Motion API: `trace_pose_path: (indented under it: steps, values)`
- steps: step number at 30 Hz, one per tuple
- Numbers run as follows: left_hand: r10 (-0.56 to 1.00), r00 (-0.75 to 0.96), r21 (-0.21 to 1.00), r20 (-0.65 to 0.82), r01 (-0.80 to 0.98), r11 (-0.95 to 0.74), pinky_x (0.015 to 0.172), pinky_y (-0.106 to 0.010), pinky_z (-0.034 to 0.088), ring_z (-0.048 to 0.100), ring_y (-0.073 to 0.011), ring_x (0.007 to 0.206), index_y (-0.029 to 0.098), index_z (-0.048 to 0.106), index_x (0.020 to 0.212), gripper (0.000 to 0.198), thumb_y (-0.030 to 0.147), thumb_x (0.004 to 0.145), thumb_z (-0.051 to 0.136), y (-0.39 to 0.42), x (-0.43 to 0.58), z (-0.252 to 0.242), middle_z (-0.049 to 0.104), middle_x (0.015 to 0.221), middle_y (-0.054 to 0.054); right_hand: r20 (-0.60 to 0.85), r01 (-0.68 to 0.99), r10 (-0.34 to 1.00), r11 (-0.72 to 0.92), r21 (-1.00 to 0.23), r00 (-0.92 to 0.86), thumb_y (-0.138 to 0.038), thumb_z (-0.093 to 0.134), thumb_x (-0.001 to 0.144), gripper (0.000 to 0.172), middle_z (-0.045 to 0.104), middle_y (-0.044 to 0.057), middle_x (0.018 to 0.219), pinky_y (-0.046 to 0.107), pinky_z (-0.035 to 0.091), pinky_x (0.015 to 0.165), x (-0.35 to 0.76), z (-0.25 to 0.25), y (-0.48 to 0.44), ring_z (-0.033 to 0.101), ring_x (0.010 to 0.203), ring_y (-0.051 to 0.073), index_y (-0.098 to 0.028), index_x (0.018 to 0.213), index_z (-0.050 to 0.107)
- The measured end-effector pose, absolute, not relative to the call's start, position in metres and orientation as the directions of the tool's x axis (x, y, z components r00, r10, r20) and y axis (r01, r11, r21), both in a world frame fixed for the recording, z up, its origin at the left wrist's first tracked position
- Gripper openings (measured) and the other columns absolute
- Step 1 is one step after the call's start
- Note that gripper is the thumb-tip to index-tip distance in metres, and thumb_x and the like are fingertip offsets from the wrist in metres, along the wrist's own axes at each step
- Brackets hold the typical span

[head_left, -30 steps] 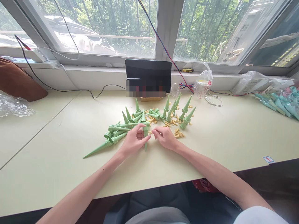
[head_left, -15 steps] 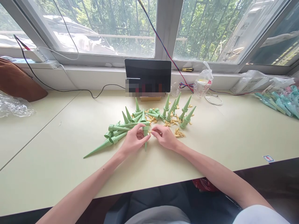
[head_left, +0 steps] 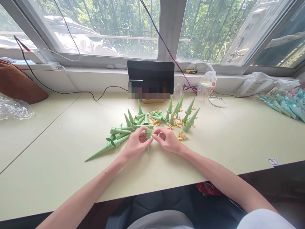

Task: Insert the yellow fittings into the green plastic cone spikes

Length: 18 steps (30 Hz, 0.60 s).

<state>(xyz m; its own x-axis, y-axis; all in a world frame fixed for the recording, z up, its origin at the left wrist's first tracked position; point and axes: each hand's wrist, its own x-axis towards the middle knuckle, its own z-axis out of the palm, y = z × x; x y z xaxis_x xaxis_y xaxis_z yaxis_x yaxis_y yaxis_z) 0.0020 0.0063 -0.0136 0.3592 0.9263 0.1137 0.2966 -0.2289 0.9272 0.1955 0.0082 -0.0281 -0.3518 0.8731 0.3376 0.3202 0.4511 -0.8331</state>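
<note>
My left hand (head_left: 135,144) is closed round a green plastic cone spike (head_left: 148,141), tip pointing toward me. My right hand (head_left: 168,140) pinches a small tan peg (head_left: 154,135) right at the spike's wide end. Behind the hands lies a pile of green spikes (head_left: 119,135), some flat, some nested. Several spikes stand upright (head_left: 188,114) at the back right. Loose tan pegs (head_left: 182,136) are scattered among them on the pale table (head_left: 214,143).
A dark tablet (head_left: 150,79) leans against the window sill. A plastic bag (head_left: 207,84) and cables sit to its right. Teal parts (head_left: 286,105) are heaped at the far right. A brown bag (head_left: 19,82) and clear plastic wrap (head_left: 13,108) lie far left.
My right hand has moved a little left, bringing the tan peg up to the spike's wide end. My left hand holds still.
</note>
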Motion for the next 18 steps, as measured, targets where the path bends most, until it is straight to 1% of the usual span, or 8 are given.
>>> trace_pose_path:
  steps: [4,8,11,13,15,17,18]
  values:
    - [0.927,0.358,0.926,0.115,0.298,-0.23,0.053,-0.025,0.047,0.054,-0.0125,0.054,0.024,0.051,0.108,0.034,0.04,0.083,0.067,0.0062,0.0021,-0.0146,0.05,0.066,0.006,0.331,0.336,0.869,0.456,-0.824,-0.368,-0.036,0.052,0.096,0.021,0.059,0.0,0.074,0.024,0.037,0.054,0.1965,-0.0304,0.0099,0.044,0.055,0.011,-0.019,0.085,0.058]
    - [0.925,0.369,0.932,0.095,0.294,-0.213,0.057,-0.027,0.052,0.059,-0.0146,0.059,0.023,0.05,0.108,0.035,0.04,0.083,0.068,0.0055,0.0024,-0.0142,0.057,0.07,0.003,0.333,0.359,0.867,0.465,-0.809,-0.371,-0.035,0.045,0.099,0.034,0.054,-0.001,0.063,0.024,0.037,0.056,0.1969,-0.0362,0.0128,0.043,0.054,0.01,-0.018,0.071,0.054]
    - [0.924,0.371,0.933,0.093,0.29,-0.211,0.058,-0.027,0.052,0.061,-0.0151,0.061,0.023,0.05,0.108,0.035,0.04,0.083,0.067,0.0051,0.0027,-0.0134,0.059,0.072,0.002,0.326,0.371,0.869,0.461,-0.806,-0.373,-0.036,0.042,0.101,0.04,0.054,-0.001,0.06,0.024,0.037,0.057,0.1968,-0.0367,0.0132,0.044,0.053,0.01,-0.018,0.066,0.052]
    - [0.927,0.362,0.934,0.099,0.288,-0.212,0.058,-0.027,0.052,0.061,-0.015,0.06,0.023,0.051,0.109,0.035,0.04,0.083,0.067,0.0051,0.0026,-0.013,0.058,0.072,0.003,0.318,0.371,0.872,0.453,-0.81,-0.371,-0.039,0.044,0.1,0.038,0.056,-0.001,0.063,0.024,0.037,0.056,0.1965,-0.0347,0.0123,0.044,0.053,0.01,-0.018,0.071,0.055]
    - [0.93,0.351,0.935,0.107,0.282,-0.214,0.056,-0.026,0.05,0.059,-0.0141,0.058,0.023,0.051,0.108,0.035,0.04,0.082,0.067,0.0054,0.0024,-0.0126,0.056,0.07,0.004,0.317,0.359,0.876,0.446,-0.82,-0.364,-0.041,0.049,0.098,0.029,0.059,-0.001,0.068,0.024,0.036,0.055,0.196,-0.0318,0.0109,0.043,0.053,0.01,-0.018,0.082,0.059]
    - [0.933,0.34,0.935,0.118,0.279,-0.22,0.054,-0.024,0.047,0.056,-0.0129,0.056,0.023,0.051,0.108,0.035,0.04,0.083,0.067,0.0057,0.0022,-0.0124,0.053,0.068,0.005,0.321,0.339,0.875,0.445,-0.829,-0.363,-0.041,0.054,0.095,0.024,0.06,-0.001,0.073,0.024,0.036,0.053,0.1957,-0.0293,0.0098,0.043,0.052,0.01,-0.018,0.091,0.059]
    - [0.933,0.337,0.933,0.124,0.281,-0.226,0.052,-0.023,0.046,0.055,-0.0123,0.055,0.022,0.051,0.108,0.035,0.04,0.083,0.067,0.0058,0.0021,-0.0122,0.051,0.067,0.006,0.323,0.33,0.874,0.445,-0.832,-0.364,-0.041,0.056,0.094,0.023,0.06,-0.001,0.074,0.024,0.036,0.052,0.1956,-0.0285,0.0095,0.043,0.052,0.009,-0.018,0.092,0.059]
